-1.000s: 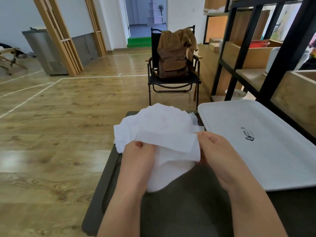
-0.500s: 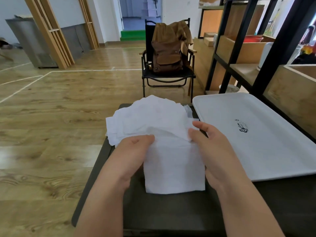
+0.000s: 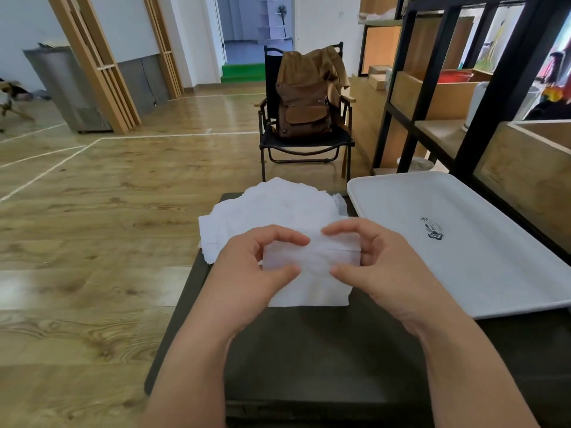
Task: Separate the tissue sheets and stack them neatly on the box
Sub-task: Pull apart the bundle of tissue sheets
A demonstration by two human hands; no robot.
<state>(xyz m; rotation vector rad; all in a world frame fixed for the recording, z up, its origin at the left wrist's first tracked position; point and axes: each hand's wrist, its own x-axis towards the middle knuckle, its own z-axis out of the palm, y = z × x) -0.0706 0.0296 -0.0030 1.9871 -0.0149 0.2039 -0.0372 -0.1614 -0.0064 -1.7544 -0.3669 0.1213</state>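
White tissue sheet [image 3: 310, 273] pinched btwn left hand [image 3: 247, 270] & right hand [image 3: 386, 267] grips, fingers curled.

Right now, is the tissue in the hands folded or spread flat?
Folded: the tissue shows a crease line across it, pinched by left hand and right hand.

White tissue sheets [image 3: 278, 208] on black table [image 3: 309, 350]; white tray [image 3: 494, 273] bears black logo [image 3: 432, 228].

A tissue pile [image 3: 278, 208] lies at the table's [image 3: 309, 350] far edge, with one sheet [image 3: 309, 273] just before it, between the left hand [image 3: 250, 273] and right hand [image 3: 386, 273]. A tray [image 3: 463, 242] sits along the right edge. Behind the table stands a chair [image 3: 306, 143] carrying a backpack [image 3: 304, 100].
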